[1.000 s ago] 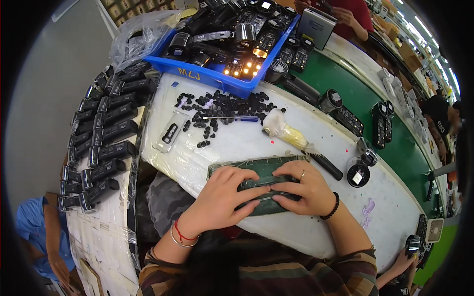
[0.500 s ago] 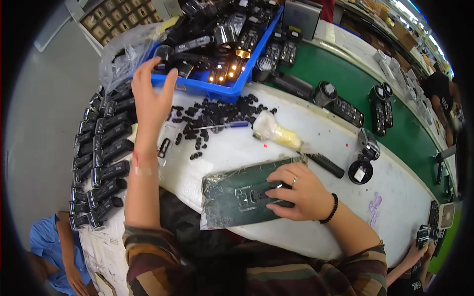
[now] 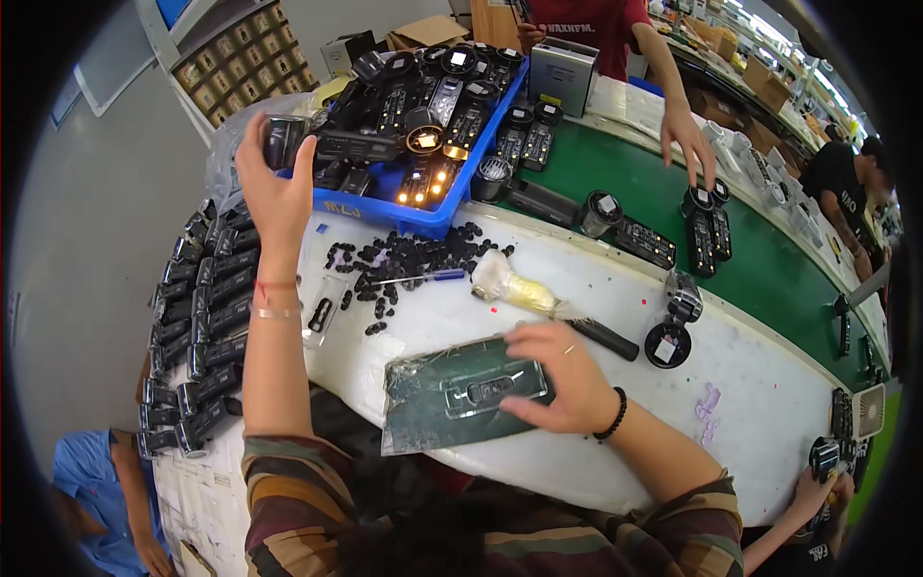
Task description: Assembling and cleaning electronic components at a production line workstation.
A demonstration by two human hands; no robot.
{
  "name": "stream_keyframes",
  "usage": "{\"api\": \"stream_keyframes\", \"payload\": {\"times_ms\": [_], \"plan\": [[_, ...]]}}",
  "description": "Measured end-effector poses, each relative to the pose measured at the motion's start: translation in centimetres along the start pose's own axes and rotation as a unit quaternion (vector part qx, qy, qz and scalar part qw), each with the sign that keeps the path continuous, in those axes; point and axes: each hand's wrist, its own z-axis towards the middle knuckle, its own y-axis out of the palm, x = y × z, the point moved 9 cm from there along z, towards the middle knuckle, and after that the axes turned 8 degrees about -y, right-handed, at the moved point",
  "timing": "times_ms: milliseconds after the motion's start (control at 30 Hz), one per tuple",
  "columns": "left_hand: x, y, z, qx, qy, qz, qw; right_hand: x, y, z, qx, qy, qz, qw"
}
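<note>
My left hand (image 3: 272, 192) is at the left side of the blue bin (image 3: 385, 213). Its thumb and fingers close around the round dark head of a black handheld device (image 3: 286, 141). My right hand (image 3: 569, 380) hovers at the right end of a worn green board (image 3: 409, 409), thumb and fingers apart and nothing between them. On that board sits a clear plastic holder (image 3: 460, 397) with a small dark oblong piece (image 3: 492, 388) in it. More black devices with round heads lie heaped in the bin, some showing lit orange lamps (image 3: 420, 188).
Small black parts (image 3: 423, 255) lie scattered around a screwdriver (image 3: 442, 275). Beyond are a brush (image 3: 596, 332) and a green belt (image 3: 615, 144) bearing devices, where a co-worker's hand (image 3: 686, 139) reaches down. Rows of black devices (image 3: 226, 317) line the left side.
My left hand has closed on a device at the bin. My right hand has drawn back from the piece in the holder. A co-worker's arm has come in over the belt.
</note>
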Motion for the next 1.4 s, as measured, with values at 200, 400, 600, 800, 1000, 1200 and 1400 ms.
{"api": "stream_keyframes", "payload": {"times_ms": [200, 400, 600, 800, 1000, 1200, 1400], "plan": [[12.5, -6.0, -9.3, -0.177, -0.049, -0.275, 0.944, -2.5, -4.5, 2.7, 0.084, -0.012, -0.031, 0.996], [16.4, -8.6, -15.0, -0.218, -0.036, -0.357, 0.908, -4.9, -0.6, 2.9, -0.026, 0.000, -0.019, 0.999], [12.7, -7.7, -16.0, -0.228, -0.177, -0.268, 0.919, -4.8, 1.5, 4.4, -0.140, -0.097, -0.160, 0.972], [12.4, -6.5, -18.1, -0.247, -0.161, -0.187, 0.937, -2.9, 3.2, 2.9, -0.154, -0.112, -0.167, 0.967], [11.1, -6.0, -19.0, -0.257, -0.186, -0.221, 0.922, -2.7, 3.7, 2.9, -0.158, -0.099, -0.166, 0.968], [10.1, -5.4, -19.6, -0.269, -0.196, -0.222, 0.916, -1.9, 4.5, 2.6, -0.177, -0.085, -0.183, 0.963], [8.8, -4.7, -20.2, -0.302, -0.292, -0.243, 0.874, -1.5, 5.4, 2.7, -0.221, -0.048, -0.184, 0.957]]}}
